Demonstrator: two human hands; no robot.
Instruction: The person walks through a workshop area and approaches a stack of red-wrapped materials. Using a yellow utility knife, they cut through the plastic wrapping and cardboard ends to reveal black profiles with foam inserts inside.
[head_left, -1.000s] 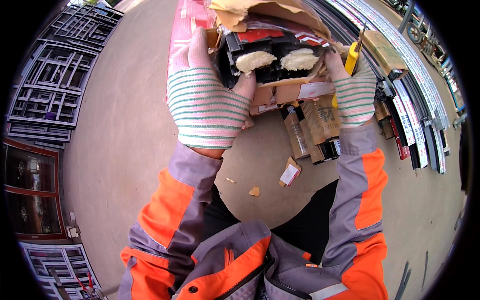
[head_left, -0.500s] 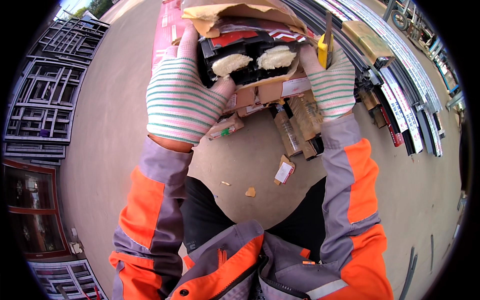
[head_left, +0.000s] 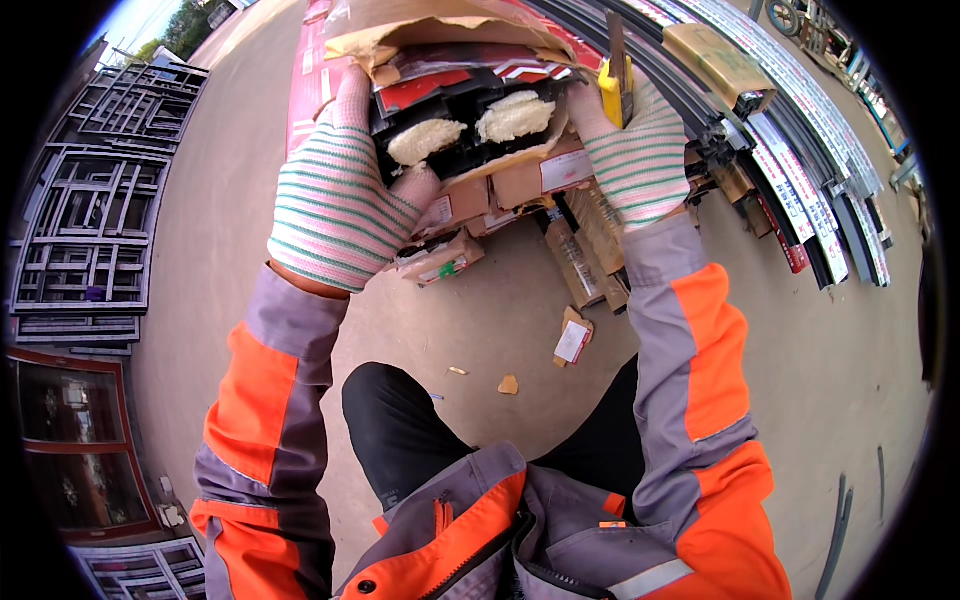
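Note:
A bundle of black profiles (head_left: 470, 120) is wrapped in torn brown paper (head_left: 450, 40), its end turned toward me. Two pale foam-like lumps (head_left: 515, 117) fill openings in that end. Gloved in striped knit, my left hand (head_left: 345, 195) grips the bundle's left side, thumb at the lower edge and fingers along the side. On the opposite side my right hand (head_left: 635, 150) presses the wrapping and holds a yellow utility knife (head_left: 612, 92), blade pointing up and away. The right fingertips are partly hidden behind the knife and paper.
Several long wrapped profiles (head_left: 790, 190) lie to the right, a brown packet (head_left: 715, 60) on top. Under the bundle are more cardboard-wrapped ends (head_left: 580, 260). Cardboard scraps (head_left: 573, 340) lie on the floor near my knees. Dark metal frames (head_left: 85, 230) stand at the left.
The bundle and both hands appear slightly further left in the picture, and the view itself has shifted a little. Both hands keep the same hold.

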